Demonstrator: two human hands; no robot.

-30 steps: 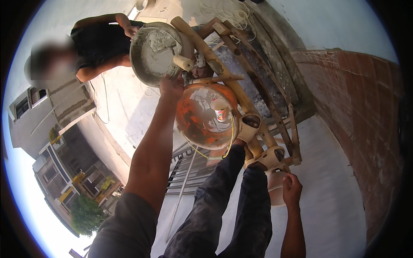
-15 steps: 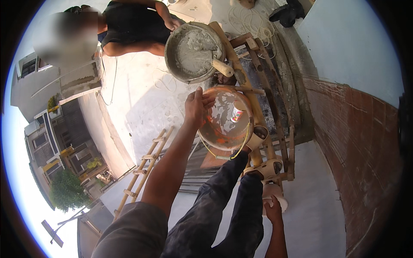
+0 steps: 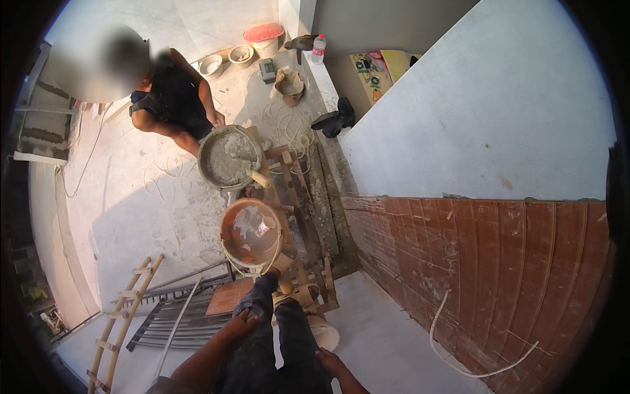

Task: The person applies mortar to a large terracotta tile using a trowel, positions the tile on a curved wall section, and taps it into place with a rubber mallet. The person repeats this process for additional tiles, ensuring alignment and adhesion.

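My left hand (image 3: pixel 239 326) lies on my left leg, fingers a little apart and holding nothing. Beside my right leg is my right hand (image 3: pixel 331 362), its fingers loosely stretched and nothing seen in them. A pale pinkish round container (image 3: pixel 324 333) sits lower down, just beyond that hand. In front of my feet, an orange-brown bucket (image 3: pixel 230 244) holds greyish water, with a small cup (image 3: pixel 265 225) in it. Farther off stands a round basin (image 3: pixel 205 172) of wet grey mortar; a tool's wooden handle (image 3: pixel 260 178) sticks out over its rim.
A co-worker (image 3: pixel 174 105) crouches by the basin, one hand at its rim. My feet stand on a bamboo and wood scaffold (image 3: pixel 308 220). A bamboo ladder (image 3: pixel 125 315) and metal grille (image 3: pixel 174 318) lie at left. Brown panelling (image 3: pixel 485 262) covers the lower right wall.
My left hand has drawn back from the water bucket to my leg. My right hand has come away from the pinkish container. The view has swung toward the right wall.
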